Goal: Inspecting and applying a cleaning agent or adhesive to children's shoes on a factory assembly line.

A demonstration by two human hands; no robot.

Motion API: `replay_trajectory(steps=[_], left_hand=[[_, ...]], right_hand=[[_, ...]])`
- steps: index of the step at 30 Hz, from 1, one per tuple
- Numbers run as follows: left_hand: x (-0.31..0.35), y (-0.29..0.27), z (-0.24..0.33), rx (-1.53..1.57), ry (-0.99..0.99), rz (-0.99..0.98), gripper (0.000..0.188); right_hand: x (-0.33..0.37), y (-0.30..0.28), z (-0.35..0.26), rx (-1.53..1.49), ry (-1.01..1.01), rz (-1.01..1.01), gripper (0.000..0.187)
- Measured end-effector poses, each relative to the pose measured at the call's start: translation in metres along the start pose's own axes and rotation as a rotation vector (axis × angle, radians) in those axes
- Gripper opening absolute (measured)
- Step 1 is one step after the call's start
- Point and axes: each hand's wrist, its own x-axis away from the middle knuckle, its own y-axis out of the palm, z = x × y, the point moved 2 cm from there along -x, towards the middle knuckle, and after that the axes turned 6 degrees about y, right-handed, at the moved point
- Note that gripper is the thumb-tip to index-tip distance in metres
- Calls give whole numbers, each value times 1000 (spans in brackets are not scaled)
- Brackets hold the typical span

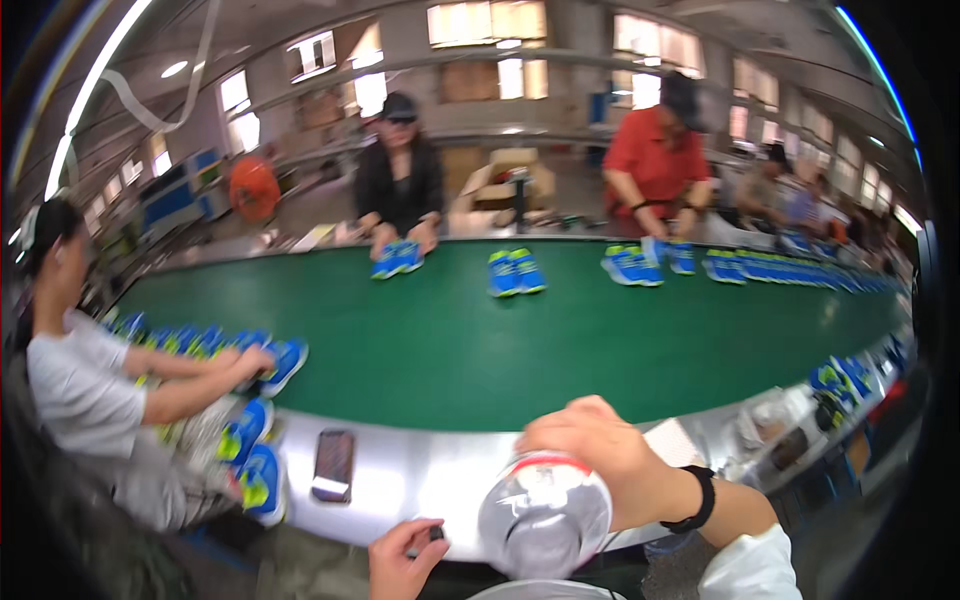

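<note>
My right hand, with a black band on its wrist, is wrapped round a clear plastic bottle with a red ring near the grip. The bottle is tilted over the bench's near edge, its wide round end toward me. Just below it shows the pale rim of a round container, mostly cut off by the lower edge. My left hand pinches a small black cap-like piece between thumb and finger, left of the bottle.
A metal ledge with a phone edges the green conveyor belt. Blue-and-lime shoes stand along it. A co-worker in white sits left; co-workers in black and red handle shoes opposite. Shoes and clear bags lie right.
</note>
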Motion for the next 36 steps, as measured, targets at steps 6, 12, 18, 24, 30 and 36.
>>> replay_trajectory(steps=[6, 12, 18, 24, 30, 36], left_hand=[[-31, -26, 67, -89, 488, 36, 32], [-19, -22, 89, -47, 450, -38, 32], [-28, -14, 86, 7, 341, -78, 34], [-30, -11, 84, 15, 382, -75, 40], [-31, -10, 87, -264, 641, -65, 37], [-32, -16, 103, -311, 689, -280, 32]], right_hand=[[42, 52, 38, 146, 307, -155, 74], [36, 77, 17, 248, 329, -59, 62], [41, 75, 25, 301, 369, -25, 64], [47, 75, 28, 303, 345, -36, 63], [51, 76, 23, 355, 336, -14, 63], [59, 71, 24, 351, 348, -40, 66]])
